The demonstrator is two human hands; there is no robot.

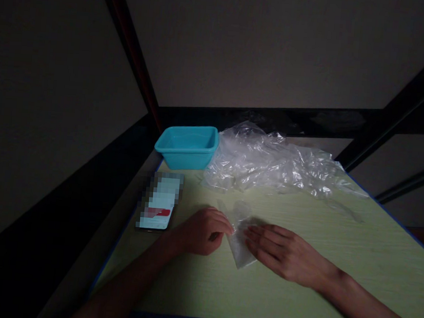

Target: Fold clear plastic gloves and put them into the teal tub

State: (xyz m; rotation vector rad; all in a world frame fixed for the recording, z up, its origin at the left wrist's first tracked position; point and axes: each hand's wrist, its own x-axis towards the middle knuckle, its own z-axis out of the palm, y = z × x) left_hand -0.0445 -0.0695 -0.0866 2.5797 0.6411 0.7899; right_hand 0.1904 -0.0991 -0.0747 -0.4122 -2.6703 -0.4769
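A small clear plastic bag (240, 252) lies flat on the table between my two hands. My left hand (206, 231) is curled, with thumb and forefinger pinched at the bag's left edge. From the right, my right hand (281, 250) rests palm down on the bag, its fingers stretched out over the right side. Those fingers hide part of the plastic.
A turquoise plastic basin (188, 158) stands at the back left of the table (216, 296). Crumpled clear plastic sheeting (270, 163) is heaped beside it along the back. A phone (160, 201) with a lit screen lies near the left edge.
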